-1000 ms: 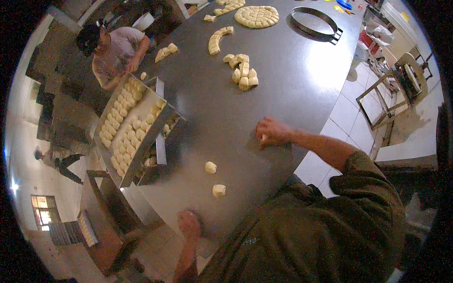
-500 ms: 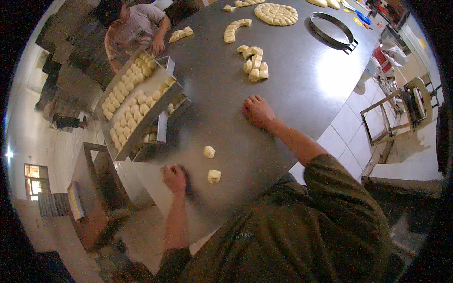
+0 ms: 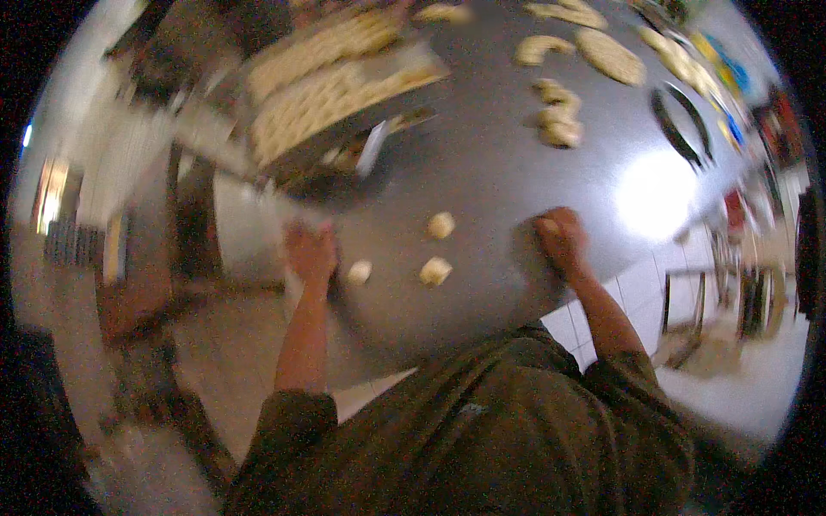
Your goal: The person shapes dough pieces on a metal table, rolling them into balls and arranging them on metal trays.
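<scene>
On the steel table [image 3: 447,172], my left hand [image 3: 308,247] rests near the left edge, its fingers smeared by motion. A pale dough piece [image 3: 360,272] lies just right of it, and two more, an upper one [image 3: 441,225] and a lower one [image 3: 435,271], sit between my hands. My right hand [image 3: 559,232] is curled closed on the table's right side; whatever it holds is hidden. Beyond it lie a cluster of cut dough [image 3: 559,129], a curved dough strip [image 3: 538,47] and a scored dough disc [image 3: 609,58].
Trays of dough balls [image 3: 310,116] stand at the upper left, blurred. A dark metal ring [image 3: 678,120] and long dough pieces [image 3: 675,58] lie at the upper right. A metal frame chair [image 3: 684,301] stands right of the table on tiles. A steel unit [image 3: 138,258] is at left.
The view has swung, blurring everything. A third dough piece now shows beside my left hand, which has moved farther forward. My right hand remains curled, now farther right in the picture.
</scene>
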The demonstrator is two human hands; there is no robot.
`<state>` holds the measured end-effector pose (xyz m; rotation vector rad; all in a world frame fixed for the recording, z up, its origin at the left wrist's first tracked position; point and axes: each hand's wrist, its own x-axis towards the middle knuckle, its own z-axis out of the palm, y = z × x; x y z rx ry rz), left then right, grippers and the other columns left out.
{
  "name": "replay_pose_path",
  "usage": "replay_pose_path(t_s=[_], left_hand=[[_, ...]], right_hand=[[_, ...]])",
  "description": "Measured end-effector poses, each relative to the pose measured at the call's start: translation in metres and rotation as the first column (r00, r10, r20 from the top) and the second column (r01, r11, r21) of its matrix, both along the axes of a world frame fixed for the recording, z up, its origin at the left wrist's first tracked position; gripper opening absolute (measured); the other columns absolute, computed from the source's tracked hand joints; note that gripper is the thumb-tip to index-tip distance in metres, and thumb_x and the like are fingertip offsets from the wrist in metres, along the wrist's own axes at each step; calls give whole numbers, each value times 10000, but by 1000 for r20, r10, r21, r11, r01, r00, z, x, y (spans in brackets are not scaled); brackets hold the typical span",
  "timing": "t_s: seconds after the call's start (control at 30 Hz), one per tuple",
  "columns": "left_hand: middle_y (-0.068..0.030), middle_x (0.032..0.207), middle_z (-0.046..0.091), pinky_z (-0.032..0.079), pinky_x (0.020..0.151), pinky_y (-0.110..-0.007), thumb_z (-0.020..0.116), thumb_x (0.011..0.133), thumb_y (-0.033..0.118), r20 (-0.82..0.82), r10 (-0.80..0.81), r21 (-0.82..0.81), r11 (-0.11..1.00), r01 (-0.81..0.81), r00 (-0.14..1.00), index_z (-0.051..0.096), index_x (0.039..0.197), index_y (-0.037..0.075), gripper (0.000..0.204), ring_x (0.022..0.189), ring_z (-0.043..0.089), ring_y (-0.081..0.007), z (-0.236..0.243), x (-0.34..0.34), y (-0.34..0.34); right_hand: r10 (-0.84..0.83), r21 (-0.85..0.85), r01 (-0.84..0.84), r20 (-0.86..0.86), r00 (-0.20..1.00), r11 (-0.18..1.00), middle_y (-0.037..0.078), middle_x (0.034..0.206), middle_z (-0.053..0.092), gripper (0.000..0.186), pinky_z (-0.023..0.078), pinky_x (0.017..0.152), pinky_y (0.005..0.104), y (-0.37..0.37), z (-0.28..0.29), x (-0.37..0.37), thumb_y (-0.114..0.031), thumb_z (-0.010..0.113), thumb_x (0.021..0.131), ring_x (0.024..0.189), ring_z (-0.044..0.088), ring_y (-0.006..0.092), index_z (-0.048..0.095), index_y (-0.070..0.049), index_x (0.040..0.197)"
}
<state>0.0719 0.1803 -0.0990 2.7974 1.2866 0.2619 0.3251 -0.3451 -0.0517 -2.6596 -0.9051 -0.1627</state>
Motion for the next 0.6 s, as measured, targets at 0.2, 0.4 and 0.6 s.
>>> replay_pose_path(t_s=[0.2,0.4,0.6], left_hand=[[-172,1702,198,106,1227,-651,468,975,684,-96,161,-79,983,-169,982,259,1629,91,907,1537,239,-429,87,38,-38],[-174,1708,167,127,1227,-635,498,968,673,-67,93,-157,982,-103,993,252,1627,75,923,1522,253,-453,121,44,-42],[-226,1688,184,150,1208,-651,534,965,644,-71,134,-179,973,-145,988,266,1613,34,930,1479,315,-453,123,28,-37]], right_hand=[[305,555,43,-520,798,831,128,1012,742,500,574,723,345,157,36,-49,-187,823,861,852,704,200,605,-67,1295],[482,333,-378,-767,424,864,193,1130,705,433,518,934,477,310,113,-131,-372,779,845,1054,677,360,685,-59,1129],[245,568,-175,-48,968,804,132,1036,717,394,555,766,410,401,212,75,-276,823,811,826,682,259,672,-28,1077]])
